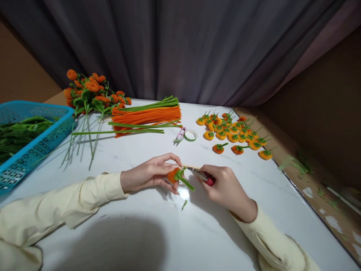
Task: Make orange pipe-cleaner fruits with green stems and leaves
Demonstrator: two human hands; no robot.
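My left hand (152, 174) pinches a small orange pipe-cleaner pumpkin (173, 175) with a green stem, just above the white table. My right hand (225, 186) grips a red-handled tool (203, 175) whose metal tip points at the pumpkin's green top. A thin wooden stick (191, 166) lies just behind the two hands. A short green snippet (184, 204) lies on the table below the pumpkin.
Several finished pumpkins (234, 131) lie at the back right. Orange and green pipe cleaners (146, 116), small snips (179, 135) and a tape roll (191, 135) sit at the back centre. Orange flowers on stems (90, 94) and a blue basket (36, 139) are left. The table edge (299, 192) runs along the right.
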